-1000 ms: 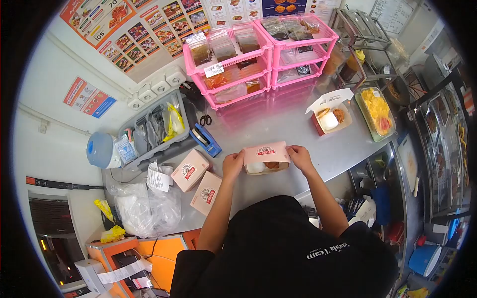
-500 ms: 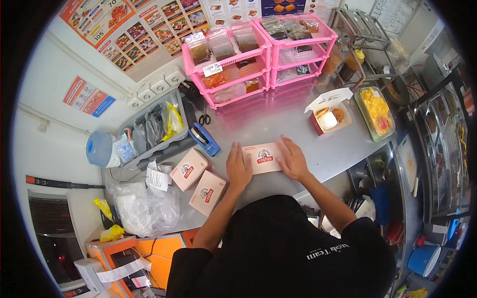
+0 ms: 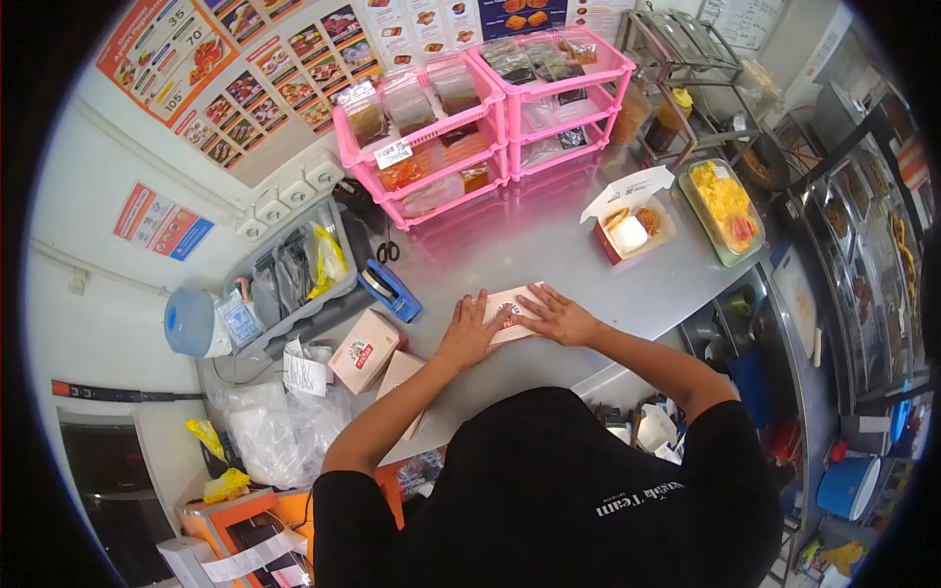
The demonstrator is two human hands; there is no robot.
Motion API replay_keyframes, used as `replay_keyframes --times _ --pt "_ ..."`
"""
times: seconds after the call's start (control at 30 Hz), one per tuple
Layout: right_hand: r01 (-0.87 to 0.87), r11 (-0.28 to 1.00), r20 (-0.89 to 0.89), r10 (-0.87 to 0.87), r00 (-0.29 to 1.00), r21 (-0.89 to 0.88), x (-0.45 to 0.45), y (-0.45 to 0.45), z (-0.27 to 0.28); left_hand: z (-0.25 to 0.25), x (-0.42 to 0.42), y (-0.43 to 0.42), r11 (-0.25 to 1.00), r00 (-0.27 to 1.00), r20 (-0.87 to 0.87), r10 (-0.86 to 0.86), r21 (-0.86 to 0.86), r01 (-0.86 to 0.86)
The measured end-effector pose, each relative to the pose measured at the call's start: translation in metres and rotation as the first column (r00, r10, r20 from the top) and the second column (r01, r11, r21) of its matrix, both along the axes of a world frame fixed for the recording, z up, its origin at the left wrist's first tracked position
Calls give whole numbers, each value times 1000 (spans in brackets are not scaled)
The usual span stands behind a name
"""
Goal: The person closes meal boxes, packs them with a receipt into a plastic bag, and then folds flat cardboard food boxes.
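Observation:
A closed pink food box (image 3: 509, 312) lies on the steel counter before me. Flat on its left part rests my left hand (image 3: 469, 335), fingers spread. My right hand (image 3: 557, 317) lies over the box's right part, its fingers also apart. The fingers cover part of the printed logo. Two more closed pink boxes stand to the left, one (image 3: 364, 351) behind the other (image 3: 400, 377), which my left forearm partly hides. At the back right an open box (image 3: 632, 231) shows white rice, a brown piece and other food.
Near the left boxes are a blue tape dispenser (image 3: 391, 290), scissors (image 3: 388, 251), a grey bin (image 3: 294, 269) and plastic bags (image 3: 284, 431). Pink racks (image 3: 505, 127) stand at the back. On the right sits a tub of yellow food (image 3: 724, 211).
The box's lid was raised at first and is now down. Both hands went from its lid edge to its top, and it has turned slightly. The whole view has shifted a little.

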State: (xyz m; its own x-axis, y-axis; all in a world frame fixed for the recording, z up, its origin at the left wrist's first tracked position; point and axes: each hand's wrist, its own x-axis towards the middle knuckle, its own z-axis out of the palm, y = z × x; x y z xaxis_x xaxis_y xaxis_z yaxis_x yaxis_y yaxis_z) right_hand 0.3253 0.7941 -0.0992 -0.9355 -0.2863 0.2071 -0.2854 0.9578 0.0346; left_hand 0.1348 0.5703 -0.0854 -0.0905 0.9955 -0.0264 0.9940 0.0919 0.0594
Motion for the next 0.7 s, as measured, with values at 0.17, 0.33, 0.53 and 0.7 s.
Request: replay_keyframes --times 0.17,0.33,0.53,0.7 --pt "-21 1000 -5 21 1000 1 0 4 -3 9 4 -2 1000 1000 1 13 -7 -13" --pt "-8 984 66 21 998 -180 6 1 13 19 10 -4 998 997 77 8 61 -13" --pt "156 951 66 -143 988 -267 11 7 26 13 8 -1 998 997 -64 50 41 -47" --pt "733 477 -155 -872 465 -484 19 76 34 15 -10 15 964 966 -54 252 99 -246"
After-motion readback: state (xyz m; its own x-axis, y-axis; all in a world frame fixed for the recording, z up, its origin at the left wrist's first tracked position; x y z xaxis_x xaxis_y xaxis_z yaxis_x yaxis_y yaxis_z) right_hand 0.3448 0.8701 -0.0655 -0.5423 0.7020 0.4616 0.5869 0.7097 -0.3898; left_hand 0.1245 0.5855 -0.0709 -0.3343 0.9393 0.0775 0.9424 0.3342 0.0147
